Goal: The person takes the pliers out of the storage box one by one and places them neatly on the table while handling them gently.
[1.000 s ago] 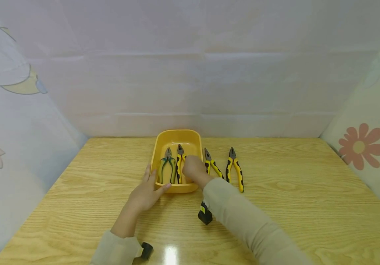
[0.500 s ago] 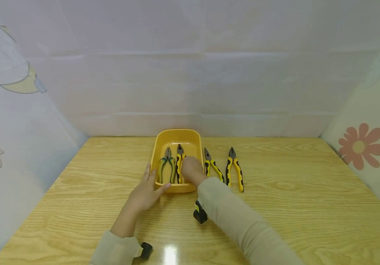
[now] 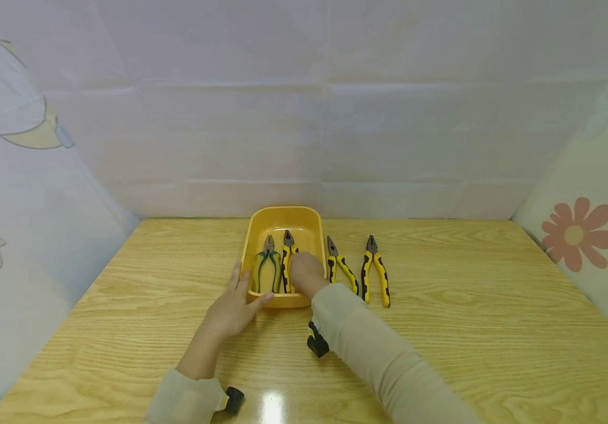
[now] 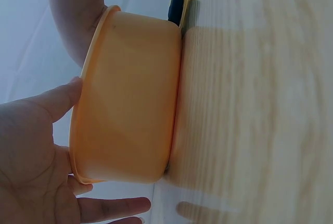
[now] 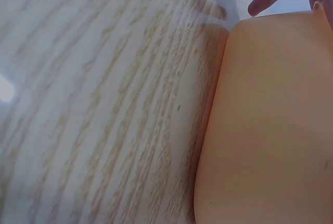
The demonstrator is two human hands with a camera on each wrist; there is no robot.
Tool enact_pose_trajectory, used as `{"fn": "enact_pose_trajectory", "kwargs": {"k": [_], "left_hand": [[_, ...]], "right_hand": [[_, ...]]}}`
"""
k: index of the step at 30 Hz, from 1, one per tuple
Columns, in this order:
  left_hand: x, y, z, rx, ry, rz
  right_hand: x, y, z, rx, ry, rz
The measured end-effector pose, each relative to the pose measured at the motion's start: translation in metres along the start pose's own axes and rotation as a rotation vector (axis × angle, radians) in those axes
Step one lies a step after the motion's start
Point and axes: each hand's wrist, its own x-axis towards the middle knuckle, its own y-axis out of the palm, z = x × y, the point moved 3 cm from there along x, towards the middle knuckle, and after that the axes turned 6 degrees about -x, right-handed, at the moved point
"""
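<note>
Left fingers (image 4: 112, 209) wide apart against yellow tray (image 4: 125, 99)

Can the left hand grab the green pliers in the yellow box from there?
Probably yes. The left hand touches the yellow box at its near left corner, right by the green pliers. Nothing lies over them, and the right hand is farther right. Only the rim needs crossing.
</note>
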Motion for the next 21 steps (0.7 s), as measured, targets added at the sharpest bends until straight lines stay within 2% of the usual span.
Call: {"fn": "enact_pose_trajectory", "kwargs": {"k": [21], "left_hand": [[0.0,0.0001,-0.0002,0.003,-0.002,0.0]], "right_hand": [[0.0021,0.0031,-0.0009,0.002,0.028,-0.02]]}}
